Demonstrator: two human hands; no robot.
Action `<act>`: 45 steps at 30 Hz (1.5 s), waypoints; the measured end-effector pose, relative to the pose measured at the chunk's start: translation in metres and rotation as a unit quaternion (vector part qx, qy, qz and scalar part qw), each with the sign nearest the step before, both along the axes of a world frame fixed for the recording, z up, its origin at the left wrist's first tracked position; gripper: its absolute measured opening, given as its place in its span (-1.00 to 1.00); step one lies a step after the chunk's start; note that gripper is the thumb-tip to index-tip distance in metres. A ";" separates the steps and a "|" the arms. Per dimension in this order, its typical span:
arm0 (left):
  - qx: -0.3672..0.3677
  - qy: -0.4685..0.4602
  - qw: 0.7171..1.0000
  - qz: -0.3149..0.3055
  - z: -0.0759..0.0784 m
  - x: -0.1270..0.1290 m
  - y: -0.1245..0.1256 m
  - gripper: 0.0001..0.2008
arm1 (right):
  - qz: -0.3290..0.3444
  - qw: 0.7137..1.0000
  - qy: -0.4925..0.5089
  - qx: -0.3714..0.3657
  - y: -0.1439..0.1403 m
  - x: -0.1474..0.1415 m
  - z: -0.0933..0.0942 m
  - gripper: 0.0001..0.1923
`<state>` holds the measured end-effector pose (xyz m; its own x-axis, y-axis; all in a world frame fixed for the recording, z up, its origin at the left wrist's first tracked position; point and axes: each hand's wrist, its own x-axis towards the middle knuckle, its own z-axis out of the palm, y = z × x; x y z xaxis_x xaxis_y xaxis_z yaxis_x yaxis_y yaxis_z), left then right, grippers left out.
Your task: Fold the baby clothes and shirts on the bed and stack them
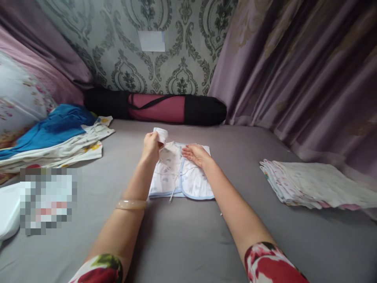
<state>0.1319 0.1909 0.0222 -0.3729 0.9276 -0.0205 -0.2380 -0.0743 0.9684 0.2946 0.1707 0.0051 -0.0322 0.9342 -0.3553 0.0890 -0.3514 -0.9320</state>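
Note:
A small white baby shirt with pale blue trim, a faint print and thin ties lies spread on the grey bed sheet. My left hand is closed on its sleeve, whose cuff end is raised off the sheet at the shirt's upper left. Over the upper right of the shirt, my right hand is open, its fingers stretched toward the blue-edged front opening. Whether those fingers press on the cloth, I cannot tell. A pale bangle circles my left forearm.
Folded white cloths are stacked at the right. Blue clothing and patterned white clothing lie at the left, above a white object and a blurred-out item. A long black and maroon bag rests against the wall.

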 end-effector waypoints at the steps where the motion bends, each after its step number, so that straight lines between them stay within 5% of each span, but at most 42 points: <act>1: -0.001 0.012 1.000 -0.012 -0.005 0.006 -0.001 -0.76 | -0.012 0.998 0.055 -0.018 -0.001 0.005 -0.004 -0.60; 8: 0.047 0.141 0.962 -0.228 -0.041 0.015 0.000 -0.50 | -0.065 0.958 0.270 -0.073 0.006 0.018 -0.019 -0.54; 11: 0.047 0.204 0.959 -0.192 -0.047 -0.004 0.007 -0.50 | -0.071 0.939 0.326 -0.087 0.011 0.020 -0.021 -0.51; 15: 0.018 0.304 0.947 -0.101 -0.049 -0.022 0.011 -0.63 | -0.085 0.938 0.327 -0.073 0.014 0.019 -0.026 -0.83; 20: -0.002 0.438 0.885 -0.155 -0.063 -0.017 0.008 -0.49 | -0.108 0.973 0.205 0.022 0.017 0.011 -0.033 -0.74; 25: 0.071 0.593 0.779 -0.191 -0.090 -0.011 0.005 -0.49 | -0.115 0.985 -0.058 0.112 0.020 0.013 -0.039 -0.53; 29: 0.109 0.658 0.716 -0.203 -0.104 -0.015 0.008 -0.48 | -0.092 0.937 -0.304 0.149 0.013 0.017 -0.042 -0.47; 36: 0.083 0.678 0.698 -0.217 -0.115 -0.022 0.018 -0.48 | -0.056 0.858 -0.480 0.173 -0.005 0.015 -0.038 -0.47; 40: 0.059 0.688 0.687 -0.227 -0.104 -0.021 0.014 -0.47 | -0.039 0.844 -0.506 0.172 -0.006 0.017 -0.040 -0.51; 45: 0.060 0.715 0.662 -0.216 -0.067 -0.003 -0.007 -0.49 | -0.018 0.803 -0.535 0.263 -0.004 0.012 -0.051 -0.50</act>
